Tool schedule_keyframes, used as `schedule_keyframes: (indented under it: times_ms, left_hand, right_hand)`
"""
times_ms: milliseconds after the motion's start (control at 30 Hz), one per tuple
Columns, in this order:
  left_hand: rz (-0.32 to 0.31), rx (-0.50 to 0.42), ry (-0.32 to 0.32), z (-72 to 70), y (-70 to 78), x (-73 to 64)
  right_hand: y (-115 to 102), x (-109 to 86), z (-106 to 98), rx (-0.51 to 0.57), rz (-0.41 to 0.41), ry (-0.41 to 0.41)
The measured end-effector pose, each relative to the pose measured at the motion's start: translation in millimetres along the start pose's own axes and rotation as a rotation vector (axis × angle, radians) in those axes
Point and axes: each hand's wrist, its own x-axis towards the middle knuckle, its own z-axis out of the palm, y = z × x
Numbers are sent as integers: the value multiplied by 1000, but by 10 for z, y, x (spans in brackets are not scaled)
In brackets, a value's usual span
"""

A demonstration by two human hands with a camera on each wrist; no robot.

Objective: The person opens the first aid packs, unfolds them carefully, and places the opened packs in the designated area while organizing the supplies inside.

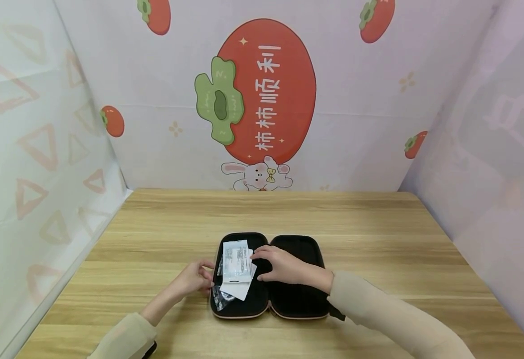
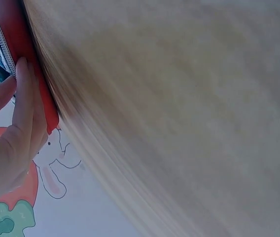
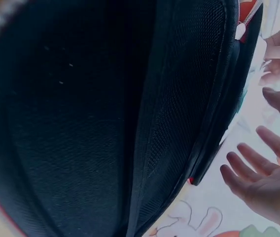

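Note:
An unfolded zip case (image 1: pixel 295 314), black inside, lies on the table; its outer side shows red in the left wrist view. On its left half are a white printed packet (image 1: pixel 237 264), a white paper piece (image 1: pixel 235 290) beneath it and a small clear plastic bag (image 1: pixel 221 299). My left hand (image 1: pixel 194 278) is at the case's left side, its fingers (image 2: pixel 25 98) lying along the red wall by the zipper. My right hand (image 1: pixel 284 264) hovers over the middle of the case beside the packet, fingers apart and holding nothing.
The wooden table (image 1: pixel 378 234) extends around the case. A patterned cloth backdrop (image 1: pixel 356 124) stands behind the table, with cloth walls at both sides. A dark strap (image 1: pixel 336 312) sticks out at the case's right, beneath the right sleeve (image 1: pixel 378 304).

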Motion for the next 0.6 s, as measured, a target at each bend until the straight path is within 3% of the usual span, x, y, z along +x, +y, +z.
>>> schedule_keyframes:
  times_ms: [400,600]
  left_hand:
    - [6,6,-14,-11,-3,-4]
    - [5,10,-21,-21,-17,5]
  right_hand:
    - [-64,192,84,7,-68,-89]
    - [-58,249,135,-42,-98,-101]
